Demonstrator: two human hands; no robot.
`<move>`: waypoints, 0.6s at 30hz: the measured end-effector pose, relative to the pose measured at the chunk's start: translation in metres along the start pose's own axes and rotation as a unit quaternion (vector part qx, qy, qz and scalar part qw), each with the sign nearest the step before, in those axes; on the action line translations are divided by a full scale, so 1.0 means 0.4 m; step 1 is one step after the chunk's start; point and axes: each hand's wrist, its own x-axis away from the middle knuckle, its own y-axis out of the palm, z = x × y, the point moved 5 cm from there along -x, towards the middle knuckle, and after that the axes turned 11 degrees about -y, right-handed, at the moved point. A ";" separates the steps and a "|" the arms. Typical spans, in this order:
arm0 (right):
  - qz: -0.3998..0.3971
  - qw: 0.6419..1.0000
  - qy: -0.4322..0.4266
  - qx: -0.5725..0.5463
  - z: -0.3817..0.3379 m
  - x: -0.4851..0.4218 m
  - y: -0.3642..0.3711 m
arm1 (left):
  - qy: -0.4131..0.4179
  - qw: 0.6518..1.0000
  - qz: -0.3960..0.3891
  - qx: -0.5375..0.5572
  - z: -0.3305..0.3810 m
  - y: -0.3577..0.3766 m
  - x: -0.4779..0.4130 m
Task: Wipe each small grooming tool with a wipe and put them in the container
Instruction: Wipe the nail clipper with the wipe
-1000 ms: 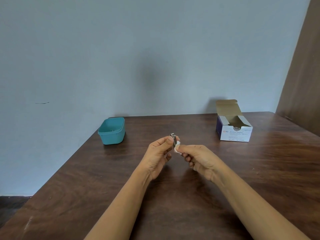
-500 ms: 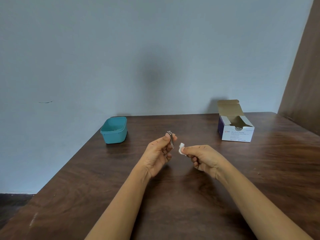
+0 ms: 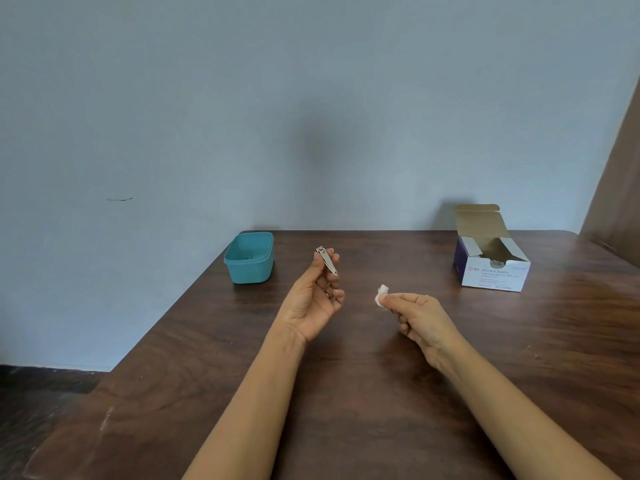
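While both forearms reach over the dark brown wooden table point(image 3: 346, 410), left hand point(image 3: 313, 299): palm up, thumb and fingertips pinching the small silver metal nail clipper point(image 3: 326, 260).
Nail clipper: in the air, tilted, upper end toward 11 o'clock, apart from the wipe.
Right hand point(image 3: 419, 317): fingers curled, thumb and forefinger pinching the small crumpled white wipe point(image 3: 381, 296) at its 10 o'clock.
Teal plastic container point(image 3: 249, 273): open-topped, on the table at 10 o'clock of the left hand, near the far edge.
White-and-purple cardboard swab box point(image 3: 491, 271): flap open, at 1 o'clock of the right hand.
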 end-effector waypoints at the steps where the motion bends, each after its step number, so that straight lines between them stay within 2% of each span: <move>1: 0.004 1.000 -0.010 0.011 -0.003 0.003 0.005 | 0.006 1.000 0.001 0.010 0.010 -0.003 0.000; 6: -0.008 0.999 -0.041 0.026 -0.028 -0.005 0.053 | 0.035 0.999 0.009 0.028 0.080 -0.013 0.001; 12: -0.020 0.997 -0.051 0.047 -0.048 -0.077 0.125 | 0.081 0.996 0.044 -0.018 0.211 -0.028 0.001; 18: -0.013 0.999 -0.042 0.031 -0.050 -0.165 0.215 | 0.131 0.976 0.143 -0.103 0.370 -0.107 -0.017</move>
